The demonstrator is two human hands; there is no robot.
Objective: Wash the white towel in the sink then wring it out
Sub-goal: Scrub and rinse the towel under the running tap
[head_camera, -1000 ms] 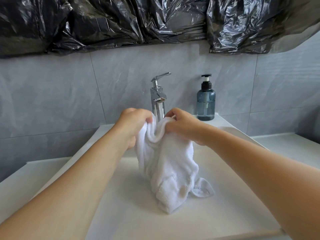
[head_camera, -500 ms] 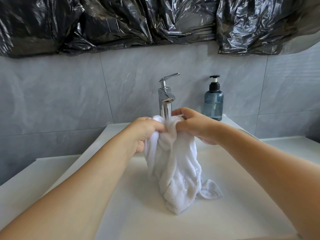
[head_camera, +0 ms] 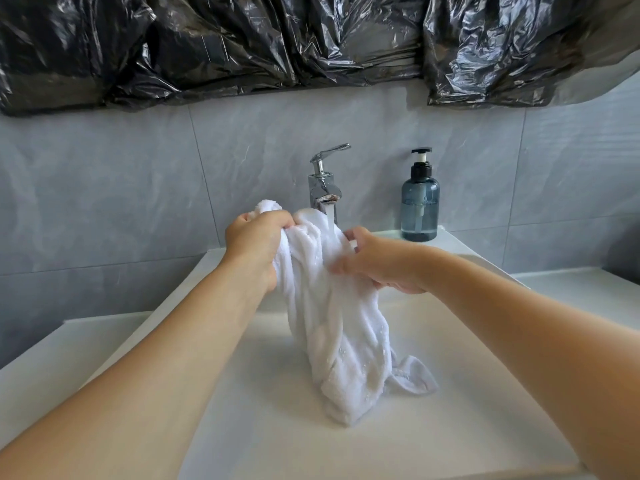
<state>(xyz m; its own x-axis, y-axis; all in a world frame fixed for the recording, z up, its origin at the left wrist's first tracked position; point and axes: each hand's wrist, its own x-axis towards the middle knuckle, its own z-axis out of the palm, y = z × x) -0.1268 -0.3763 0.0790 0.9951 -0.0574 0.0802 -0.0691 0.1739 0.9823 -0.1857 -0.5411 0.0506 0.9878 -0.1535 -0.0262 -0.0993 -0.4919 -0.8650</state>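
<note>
The left hand (head_camera: 254,245) was clenched around the gathered top of the white towel (head_camera: 332,306), its fingers curled over a bunched fold that stood up just above the knuckles. The right hand (head_camera: 379,261) sat a little lower and just beside it, fingers curled into the cloth and pinching a fold on the towel's right side. Between the two hands the stream of water (head_camera: 329,221) from the tap (head_camera: 323,188) fell onto the upper folds. Below the hands the towel hung in long twisted pleats, its lower end and one loose corner resting on the floor of the sink (head_camera: 450,393).

The step in hand looked like rinsing and rubbing, with wringing not yet begun. To do it well, the hands would probably need to work the folds against each other under the stream, then shift their grip downward so that the lower part, which lay well below the water, also got soaked. Keeping the bundle over the basin should stop drips from reaching the worktop (head_camera: 41,355) to the left of the left arm.

Beyond the right hand a blue soap bottle (head_camera: 420,206) stood on the sink's back edge, clear of the cloth. Above both hands, black plastic sheeting (head_camera: 242,46) covered the wall over the grey tiles (head_camera: 104,185).
</note>
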